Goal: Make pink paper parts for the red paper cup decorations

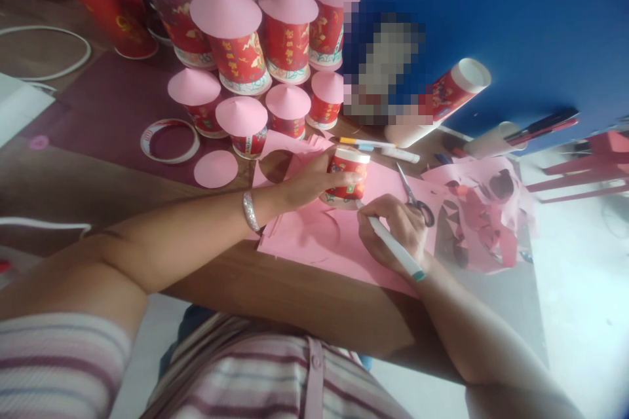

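My left hand [312, 177] is closed round a small red paper cup [350, 170] that stands upside down on a sheet of pink paper [319, 242]. My right hand [393, 229] grips a white pen [397, 250] with a teal end, its tip down at the foot of the cup. A silver bracelet [250, 211] sits on my left wrist. Curved pen lines show on the pink sheet.
Several red cups topped with pink paper cones [230, 46] stand at the back. A cut pink disc [215, 169], a paper ring [170, 141], scissors [417, 200], markers [378, 147] and a heap of pink and red scraps [484, 209] lie around. The table edge [295, 301] runs below my arms.
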`<state>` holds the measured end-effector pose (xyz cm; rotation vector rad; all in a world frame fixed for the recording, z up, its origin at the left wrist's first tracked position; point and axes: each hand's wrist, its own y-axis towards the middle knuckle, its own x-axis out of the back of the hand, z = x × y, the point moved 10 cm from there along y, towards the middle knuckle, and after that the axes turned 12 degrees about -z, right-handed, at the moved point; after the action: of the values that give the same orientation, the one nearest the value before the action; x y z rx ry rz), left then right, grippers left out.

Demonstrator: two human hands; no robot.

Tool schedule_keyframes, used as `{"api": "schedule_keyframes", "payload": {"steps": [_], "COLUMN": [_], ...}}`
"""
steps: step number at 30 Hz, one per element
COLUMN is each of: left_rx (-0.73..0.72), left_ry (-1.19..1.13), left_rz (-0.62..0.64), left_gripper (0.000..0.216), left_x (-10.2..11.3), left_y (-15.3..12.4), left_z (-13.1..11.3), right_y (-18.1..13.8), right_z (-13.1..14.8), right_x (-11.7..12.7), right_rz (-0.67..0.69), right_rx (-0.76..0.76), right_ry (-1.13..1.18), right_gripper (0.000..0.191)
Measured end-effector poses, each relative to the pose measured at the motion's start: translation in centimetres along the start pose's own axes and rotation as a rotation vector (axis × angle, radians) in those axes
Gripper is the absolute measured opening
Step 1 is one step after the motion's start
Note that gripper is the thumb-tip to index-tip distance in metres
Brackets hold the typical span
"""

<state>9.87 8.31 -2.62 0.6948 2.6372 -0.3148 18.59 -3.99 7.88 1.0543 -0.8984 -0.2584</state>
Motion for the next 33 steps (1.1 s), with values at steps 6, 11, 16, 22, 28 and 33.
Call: {"api": "schedule_keyframes", "payload": {"steps": [6,11,16,22,28,33], "left_rx": [0.023,0.019,0.015,0.006,0.005,-0.001], "left_ry": [-0.002,-0.004,0.015,0.006,0.004,0.019], "left_rz": [-0.019,-0.01,-0.02,-0.026,-0.039,-0.025], "left_gripper": [0.058,0.059,0.058,0.057,0.061,0.061], "left_x": [0.09,0.06,0.19,0.11,0.32,0.15], "left_y": [0.02,0.04,0.01,0.11,0.12,0.08], "left_z": [0.21,0.3,0.28,0.12,0.22,0.08], "right_y": [-0.03,-0.06,-0.11,0.08,0.14,0.17], "right_z": [0.19,0.25,0.42,0.72,0.84,0.83], "right_x": [-0.11,-0.19,-0.28,-0.43,-0.47,-0.51], "right_rz": [0.022,0.049,0.04,0.047,0.034,0.045], "right_rx": [-0.001,-0.009,-0.014,-0.006,-0.004,0.002], "right_ry": [0.022,0.036,0.044,0.059,0.065,0.067], "right_gripper": [0.022,0.023,0.024,0.023,0.024,0.024]}}
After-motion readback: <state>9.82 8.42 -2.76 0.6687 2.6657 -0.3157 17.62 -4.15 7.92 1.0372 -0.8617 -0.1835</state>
